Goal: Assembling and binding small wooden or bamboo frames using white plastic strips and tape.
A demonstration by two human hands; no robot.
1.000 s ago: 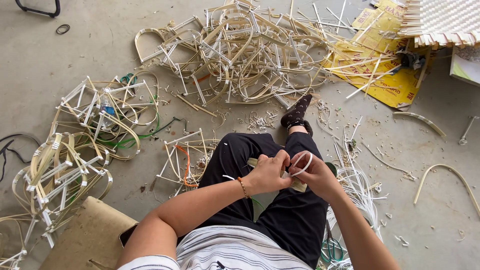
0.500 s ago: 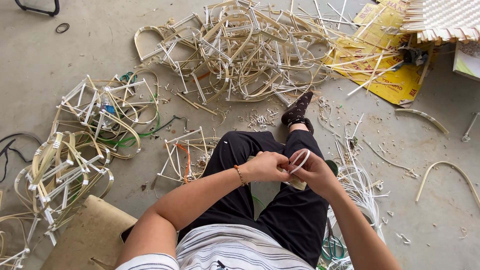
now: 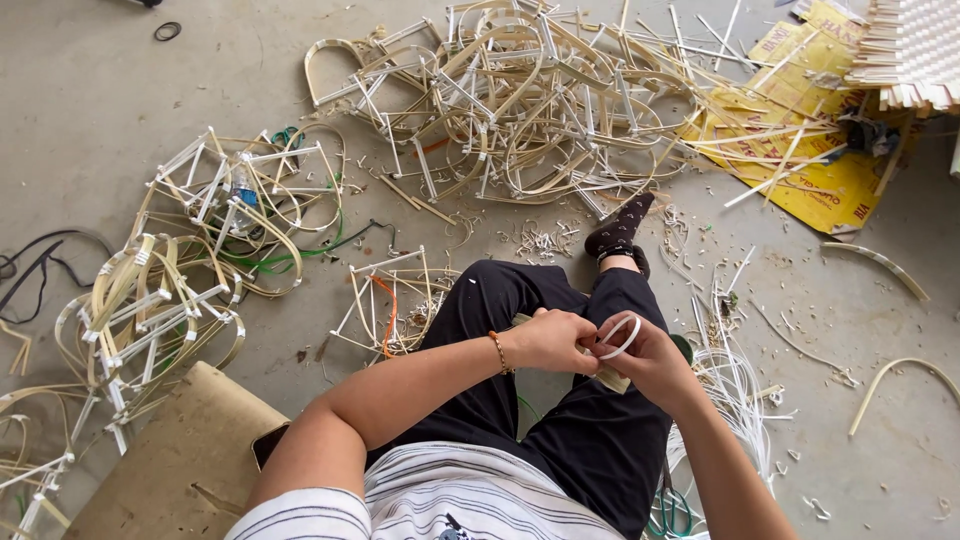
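Observation:
I sit on the floor with my legs in black trousers. My left hand (image 3: 555, 340) and my right hand (image 3: 650, 357) meet over my lap. Both grip a pale bamboo strip piece (image 3: 603, 375) that sticks out below my fingers. A thin white plastic strap (image 3: 622, 335) loops up between the two hands, pinched by my right fingers. A bead bracelet sits on my left wrist.
A big heap of bent bamboo frames (image 3: 520, 100) lies ahead. More frames (image 3: 180, 270) pile at the left. White straps (image 3: 735, 390) lie by my right knee. Yellow printed sheet (image 3: 820, 180) and a woven mat (image 3: 915, 50) are far right. A brown board (image 3: 180, 460) sits near left.
My hands have stayed over my lap, shifting slightly. The white strap loop has been pulled a little tighter between them.

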